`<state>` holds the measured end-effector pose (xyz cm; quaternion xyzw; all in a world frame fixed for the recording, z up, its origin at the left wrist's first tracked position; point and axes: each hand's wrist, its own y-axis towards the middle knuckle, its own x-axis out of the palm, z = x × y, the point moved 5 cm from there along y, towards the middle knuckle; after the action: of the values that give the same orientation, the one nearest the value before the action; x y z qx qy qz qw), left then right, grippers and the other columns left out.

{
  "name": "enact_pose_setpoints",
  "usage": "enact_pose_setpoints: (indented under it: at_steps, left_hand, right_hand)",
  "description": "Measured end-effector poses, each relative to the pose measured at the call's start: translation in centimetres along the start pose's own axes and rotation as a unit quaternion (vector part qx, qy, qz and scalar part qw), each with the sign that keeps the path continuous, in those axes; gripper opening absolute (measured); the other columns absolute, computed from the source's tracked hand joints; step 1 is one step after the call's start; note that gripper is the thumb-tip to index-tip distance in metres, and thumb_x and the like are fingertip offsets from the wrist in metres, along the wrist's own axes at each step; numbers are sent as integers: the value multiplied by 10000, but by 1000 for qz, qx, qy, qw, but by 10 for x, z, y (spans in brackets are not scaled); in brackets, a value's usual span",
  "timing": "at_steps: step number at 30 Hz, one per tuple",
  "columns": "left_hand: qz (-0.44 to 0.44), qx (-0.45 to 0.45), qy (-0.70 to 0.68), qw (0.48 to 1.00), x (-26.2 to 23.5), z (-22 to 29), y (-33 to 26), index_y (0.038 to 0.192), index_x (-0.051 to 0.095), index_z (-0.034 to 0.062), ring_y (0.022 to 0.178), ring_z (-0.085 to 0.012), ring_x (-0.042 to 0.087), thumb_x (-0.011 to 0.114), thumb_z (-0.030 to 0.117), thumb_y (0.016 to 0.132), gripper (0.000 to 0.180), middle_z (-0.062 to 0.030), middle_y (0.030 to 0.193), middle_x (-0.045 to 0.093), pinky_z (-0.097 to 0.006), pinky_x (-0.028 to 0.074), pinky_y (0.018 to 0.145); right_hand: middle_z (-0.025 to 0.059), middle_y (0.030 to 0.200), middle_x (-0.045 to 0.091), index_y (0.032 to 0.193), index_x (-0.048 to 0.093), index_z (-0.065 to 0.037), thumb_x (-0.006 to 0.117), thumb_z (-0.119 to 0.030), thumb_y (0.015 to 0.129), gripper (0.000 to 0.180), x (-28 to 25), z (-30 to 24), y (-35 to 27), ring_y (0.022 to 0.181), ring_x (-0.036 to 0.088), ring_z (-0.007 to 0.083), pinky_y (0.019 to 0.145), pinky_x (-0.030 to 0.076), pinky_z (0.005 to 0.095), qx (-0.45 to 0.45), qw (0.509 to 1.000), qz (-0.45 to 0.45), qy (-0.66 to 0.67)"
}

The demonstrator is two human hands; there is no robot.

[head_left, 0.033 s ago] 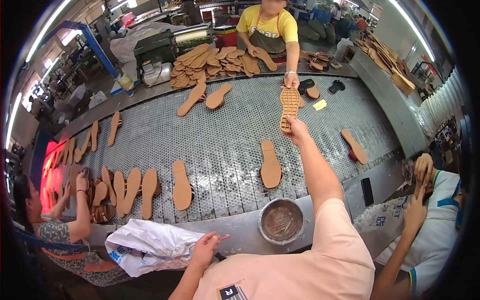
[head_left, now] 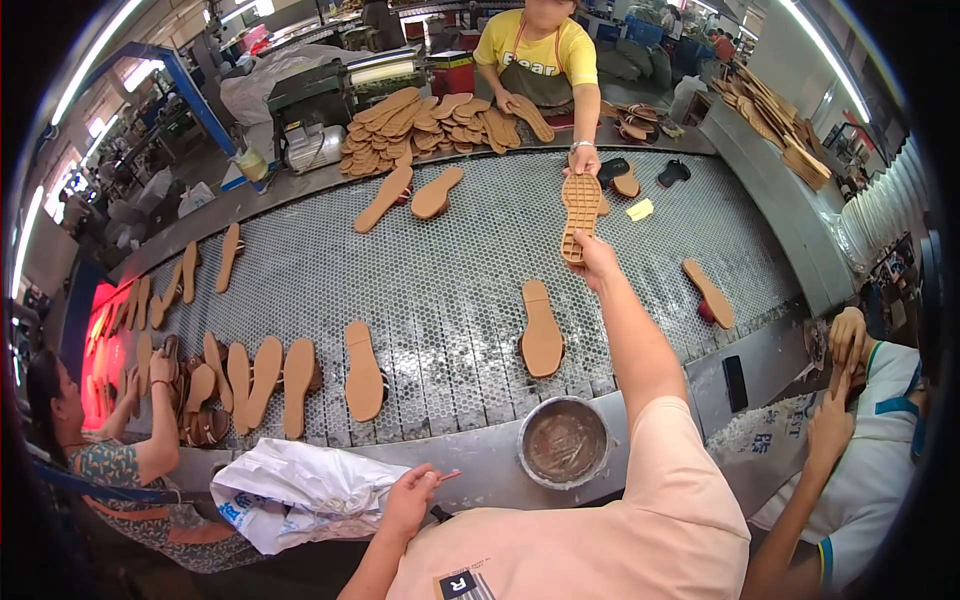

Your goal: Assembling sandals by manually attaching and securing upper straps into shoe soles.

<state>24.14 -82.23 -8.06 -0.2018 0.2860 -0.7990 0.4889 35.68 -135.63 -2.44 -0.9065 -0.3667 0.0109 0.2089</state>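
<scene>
Right hand [head_left: 597,258] stretched far over mesh conveyor [head_left: 450,280], fingers pinched on near end of tan shoe sole [head_left: 579,215]; co-worker's hand [head_left: 583,160] grips far end. Sole hangs mid-air above belt between them.

Left hand [head_left: 408,497] near body, fingers closed on thin brush [head_left: 445,478], beside white plastic bag [head_left: 300,490] and round glue pot [head_left: 564,441].

Risk: uneven release, sole drops, lands skewed on belt; long reach, sleeve may brush sole [head_left: 541,330] below arm.

Versus earlier frame: no visible change, same pose.

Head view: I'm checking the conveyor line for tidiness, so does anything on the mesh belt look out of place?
Mostly tan soles lie on the mesh belt. Oddities: a small yellow piece and a black shoe part near the far edge. The right hand holds a tread-up sole.
</scene>
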Motion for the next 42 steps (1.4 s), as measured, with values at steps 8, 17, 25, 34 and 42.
enact_pose_setpoints:
  at_steps: [8,17,25,34,42]
  left_hand:
    - [0,-5,-8,1000,14,-5,7,1298,533,-5,1014,-166,628,564,210,984,382,-105,1184,657,-280,482,819]
    - [-67,-13,38,997,32,-14,1,1307,539,-4,1005,-143,609,598,218,970,408,-74,1138,662,-271,474,830]
    - [-139,-33,28,989,54,-13,-10,1313,535,-24,974,-154,629,624,191,956,426,-103,1142,656,-273,514,835]
    - [-58,3,79,995,54,-19,-15,1227,614,-22,962,-132,622,635,241,945,386,-85,1106,667,-260,499,841]
    - [-73,-7,147,987,51,-38,-17,1307,550,-28,992,-143,619,595,276,966,459,-85,1134,665,-278,499,851]
  right_hand:
    - [135,1073,645,1258,512,-30,553,-460,965,522,11,-5,-11,895,641,225,773,524,380,-8,999,-34,1]
    - [91,1067,671,1205,590,-17,590,-220,963,315,85,71,-215,915,664,174,804,537,325,31,871,-488,-41]
    - [16,1116,646,1249,597,-53,604,-266,971,350,88,191,-361,986,583,88,863,468,263,175,791,-582,-76]
    - [20,1109,630,1226,615,-53,606,-325,963,378,72,185,-353,985,561,92,845,452,258,185,799,-565,-87]
    - [53,1193,644,1260,586,-11,618,-255,966,384,61,178,-367,1113,569,113,984,442,296,168,788,-577,-130]
